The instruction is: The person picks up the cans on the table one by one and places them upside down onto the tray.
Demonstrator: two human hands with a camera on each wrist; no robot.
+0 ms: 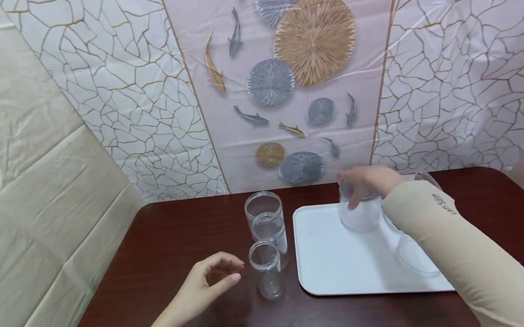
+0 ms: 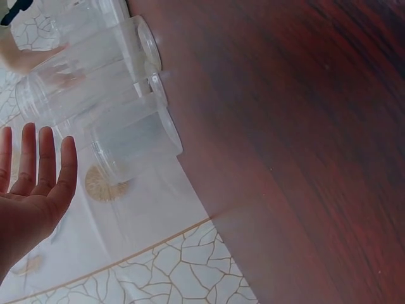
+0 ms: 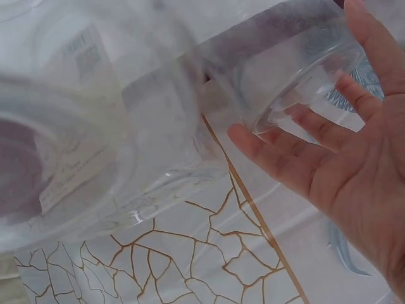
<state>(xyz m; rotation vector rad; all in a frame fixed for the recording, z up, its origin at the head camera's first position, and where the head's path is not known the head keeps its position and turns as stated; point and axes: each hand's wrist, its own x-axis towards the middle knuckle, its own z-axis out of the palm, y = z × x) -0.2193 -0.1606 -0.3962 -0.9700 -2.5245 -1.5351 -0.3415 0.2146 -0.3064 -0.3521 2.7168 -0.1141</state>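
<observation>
Three clear jars stand in a row on the table: a small one [image 1: 267, 272] in front, a middle one [image 1: 273, 231] and a tall one [image 1: 262, 201] behind. My left hand [image 1: 211, 282] hovers just left of the small jar, fingers loosely bent and nothing in them. On the white tray [image 1: 340, 260], another clear jar [image 1: 360, 219] stands upright near the back edge. From above, my right hand [image 1: 366, 181] grips its upper part, thumb in front and fingers at the far side. In the right wrist view, some fingers [image 3: 326, 130] show beside and through the plastic.
A large clear jar [image 3: 145, 126] with a paper label is close beside the right hand. Another clear container [image 1: 415, 256] lies on the tray, partly covered by the right sleeve [image 1: 463, 245]. Behind the dark table [image 1: 190, 233] hangs a patterned cloth [image 1: 239, 150].
</observation>
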